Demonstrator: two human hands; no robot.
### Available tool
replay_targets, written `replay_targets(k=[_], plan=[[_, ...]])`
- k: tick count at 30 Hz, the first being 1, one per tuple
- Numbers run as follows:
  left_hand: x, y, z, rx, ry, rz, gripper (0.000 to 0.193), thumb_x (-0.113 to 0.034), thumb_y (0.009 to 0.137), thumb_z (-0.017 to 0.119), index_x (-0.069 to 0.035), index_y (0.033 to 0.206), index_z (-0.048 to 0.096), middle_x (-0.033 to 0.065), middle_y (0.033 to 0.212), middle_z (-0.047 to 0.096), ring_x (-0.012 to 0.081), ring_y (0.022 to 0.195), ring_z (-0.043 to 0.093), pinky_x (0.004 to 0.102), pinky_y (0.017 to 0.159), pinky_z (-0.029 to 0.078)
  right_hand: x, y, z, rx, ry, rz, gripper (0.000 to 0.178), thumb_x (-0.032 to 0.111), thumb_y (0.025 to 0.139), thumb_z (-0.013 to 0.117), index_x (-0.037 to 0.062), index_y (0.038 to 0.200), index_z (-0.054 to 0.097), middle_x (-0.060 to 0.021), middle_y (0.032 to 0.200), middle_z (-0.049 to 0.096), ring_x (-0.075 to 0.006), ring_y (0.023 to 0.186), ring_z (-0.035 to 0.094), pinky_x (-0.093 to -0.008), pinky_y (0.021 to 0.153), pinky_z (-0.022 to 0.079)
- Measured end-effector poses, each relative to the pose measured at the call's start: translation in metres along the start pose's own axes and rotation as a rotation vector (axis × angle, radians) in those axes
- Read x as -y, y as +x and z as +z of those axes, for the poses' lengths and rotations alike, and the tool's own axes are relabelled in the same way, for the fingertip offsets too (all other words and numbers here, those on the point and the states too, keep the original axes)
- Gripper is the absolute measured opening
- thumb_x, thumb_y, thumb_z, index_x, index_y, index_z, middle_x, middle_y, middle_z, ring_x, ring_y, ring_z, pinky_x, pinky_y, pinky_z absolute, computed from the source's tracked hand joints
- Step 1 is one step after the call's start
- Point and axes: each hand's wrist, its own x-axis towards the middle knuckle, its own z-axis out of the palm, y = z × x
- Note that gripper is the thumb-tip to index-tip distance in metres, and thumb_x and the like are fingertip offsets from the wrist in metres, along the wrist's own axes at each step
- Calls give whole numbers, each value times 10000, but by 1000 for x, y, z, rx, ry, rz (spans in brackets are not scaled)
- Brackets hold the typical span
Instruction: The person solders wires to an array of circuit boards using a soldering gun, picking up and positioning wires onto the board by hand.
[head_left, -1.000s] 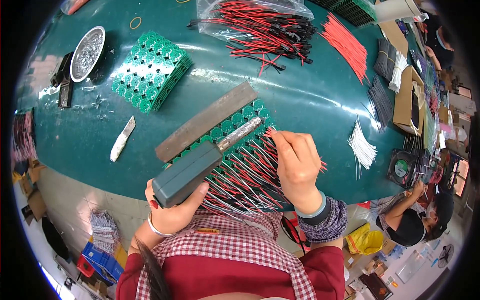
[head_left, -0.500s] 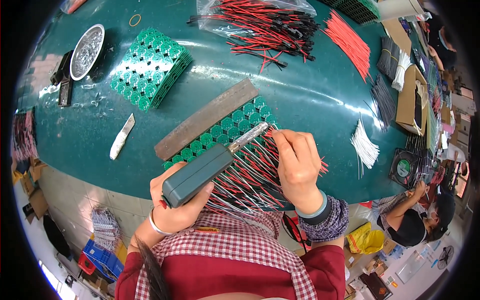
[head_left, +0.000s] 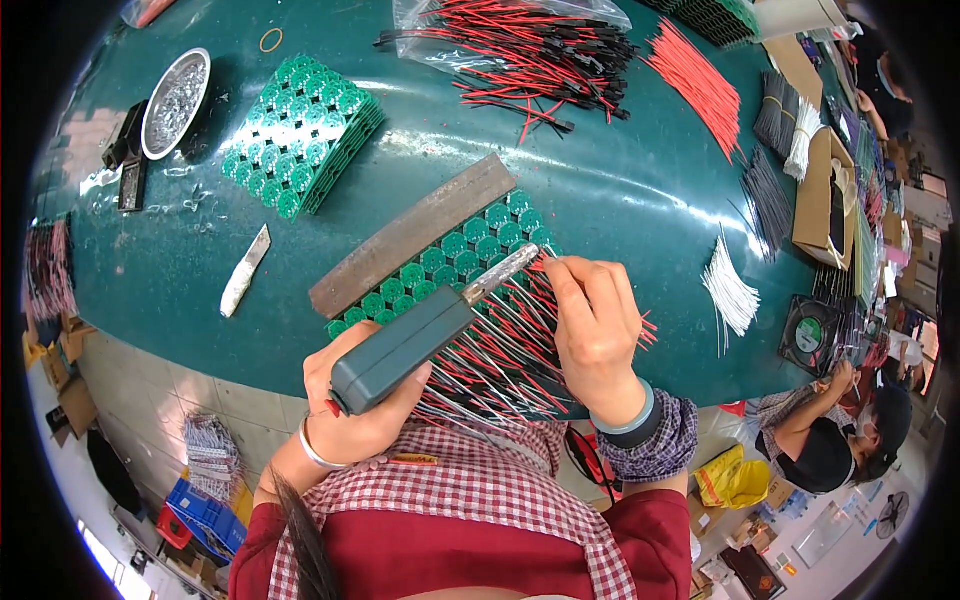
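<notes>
My left hand [head_left: 365, 405] is closed round the dark green body of a soldering gun [head_left: 405, 350]. Its silvery tip slants up and right to the right edge of a panel of round green circuit boards [head_left: 455, 245]. Right beside the tip, my right hand [head_left: 600, 335] pinches a wire [head_left: 545, 258], mostly hidden by the fingers. Many red, black and white wires [head_left: 500, 350] fan out from the panel toward me. Along the panel's far side lies a flat grey-brown bar [head_left: 410, 235].
Farther left are a stack of green panels [head_left: 300, 135], a metal dish [head_left: 176, 105] and a white-wrapped blade [head_left: 245, 272]. Red-black cables [head_left: 540, 60] lie at the back. Red wires [head_left: 695, 90], white wires [head_left: 730, 288] and a fan [head_left: 805, 335] are to the right. Another person [head_left: 840, 430] works at far right.
The soldering gun and my left hand have shifted slightly to the right. My right hand has stayed nearly still, pinching by the panel's edge.
</notes>
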Motion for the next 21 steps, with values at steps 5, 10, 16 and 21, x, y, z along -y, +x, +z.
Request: replay_targets(k=[5,10,16,21], plan=[[3,-8,-5,-18,2,19,219,-32,773,765,11,975,694,91,826,647,174,668,630,282,602,496,0,0,0,-2,-3,-5,367,-25,693,635,-46,1059,634,-127,993,611,-275,852,580,-342,697,513],[2,-15,-8,-37,-49,-82,257,-56,788,760,9,1028,694,111,892,679,193,729,669,284,660,523,1,-1,0,-4,-16,0,361,-30,694,636,-47,1054,634,-127,990,613,-275,859,583,-344,698,515],[3,-19,-10,-46,30,-56,284,-71,787,765,6,1050,690,104,919,688,193,740,674,280,673,526,2,-1,2,-48,-23,-17,352,-20,690,644,-46,1041,640,-121,964,618,-277,846,588,-351,697,515],[0,-18,-13,-55,48,-35,277,-55,773,772,14,1028,689,104,880,678,185,704,660,278,642,515,12,-4,4,-80,-11,-32,347,-16,684,647,-50,1029,650,-118,947,613,-274,830,583,-352,687,510]])
